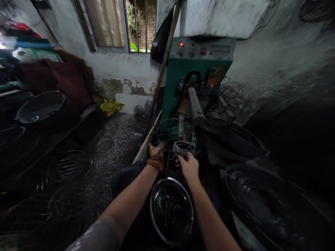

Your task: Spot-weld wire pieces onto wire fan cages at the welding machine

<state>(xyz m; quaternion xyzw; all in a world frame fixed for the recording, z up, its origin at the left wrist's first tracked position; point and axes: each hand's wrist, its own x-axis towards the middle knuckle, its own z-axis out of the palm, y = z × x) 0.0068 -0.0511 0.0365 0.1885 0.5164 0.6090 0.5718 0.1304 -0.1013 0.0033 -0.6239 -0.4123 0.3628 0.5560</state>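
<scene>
My left hand (157,153), in a dirty orange-brown glove, is closed on the near left rim of a round wire rack (167,120). The rack sits at the lower electrode arm of a green spot welder (174,75), with its wires around that arm. My right hand (187,165) is bare, with darkened fingertips pinched together just below the right part of the rack. Whatever lies between those fingers is too small and dark to name. Below both hands stands an oval metal bowl (154,209) with small shiny pieces in it.
Many wire racks (72,165) lie heaped on the floor at left. Large dark pans (230,139) stand at right, and a black tub (42,106) is at far left. A wooden pole (163,66) leans beside the welder, whose red lamp (181,44) is lit.
</scene>
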